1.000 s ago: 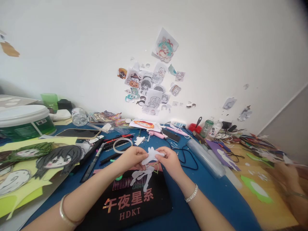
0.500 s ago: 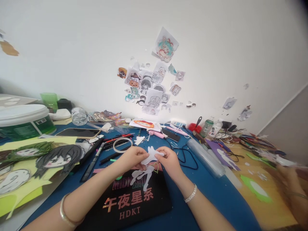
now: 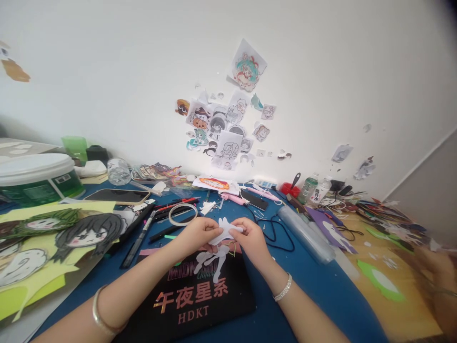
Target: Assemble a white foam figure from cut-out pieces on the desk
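Observation:
Between my two hands is a white paper cutout (image 3: 226,229) with pointed tips along its top. My left hand (image 3: 200,233) pinches its left edge between thumb and fingers. On the right edge, my right hand (image 3: 248,233) has the same kind of pinch. Just below, other white paper cutouts (image 3: 221,262) lie on a black box-like board (image 3: 193,314) printed with large characters and "HDKT". A thin yellow-green strip shows beside them, near my right hand. My fingers cover the cutout's sides.
Pens (image 3: 138,240) and a tape roll (image 3: 169,214) lie left of my hands. A clear plastic roll (image 3: 307,236) and black cable are to the right. Drawn paper heads (image 3: 89,233) and a white-lidded tub (image 3: 34,164) stand left. Another person's blurred hand (image 3: 428,267) is at far right.
My hands keep the same pinch on the cutout and have barely moved. The view has shifted slightly. At far right the other person's hand has moved a little.

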`<action>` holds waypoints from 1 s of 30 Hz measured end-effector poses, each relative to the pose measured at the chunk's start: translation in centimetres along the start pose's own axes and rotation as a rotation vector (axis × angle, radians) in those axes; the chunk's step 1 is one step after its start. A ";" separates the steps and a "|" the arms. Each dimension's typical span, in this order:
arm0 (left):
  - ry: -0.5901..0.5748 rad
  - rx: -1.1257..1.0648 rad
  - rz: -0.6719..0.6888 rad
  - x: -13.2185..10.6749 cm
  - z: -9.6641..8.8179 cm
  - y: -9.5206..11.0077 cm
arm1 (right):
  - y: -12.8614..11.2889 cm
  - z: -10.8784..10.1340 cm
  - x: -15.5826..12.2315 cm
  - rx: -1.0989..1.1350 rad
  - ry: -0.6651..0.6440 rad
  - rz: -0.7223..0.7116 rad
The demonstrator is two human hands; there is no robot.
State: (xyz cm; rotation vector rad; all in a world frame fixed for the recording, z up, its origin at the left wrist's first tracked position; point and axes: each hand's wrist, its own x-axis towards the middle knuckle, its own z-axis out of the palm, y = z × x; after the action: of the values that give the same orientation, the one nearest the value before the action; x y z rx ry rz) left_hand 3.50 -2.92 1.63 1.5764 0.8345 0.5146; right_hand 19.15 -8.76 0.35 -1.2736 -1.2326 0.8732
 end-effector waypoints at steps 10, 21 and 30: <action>0.141 0.027 0.031 0.1 -0.4 0.2 | 0.2 -0.9 0.1 -0.472 0.149 -0.398; 0.196 -0.020 0.025 0.3 -1.4 0.2 | 0.6 -0.8 -0.8 -0.994 -0.718 -0.753; 0.153 -0.023 0.029 0.6 -1.3 -0.4 | -0.3 -0.6 -1.0 -0.876 -0.840 -0.553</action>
State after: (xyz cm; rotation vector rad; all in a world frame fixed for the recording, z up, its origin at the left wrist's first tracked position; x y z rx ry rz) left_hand 2.80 -1.60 1.38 1.5443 0.9183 0.6702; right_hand 19.52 -9.93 0.56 -1.0876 -2.6856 0.4325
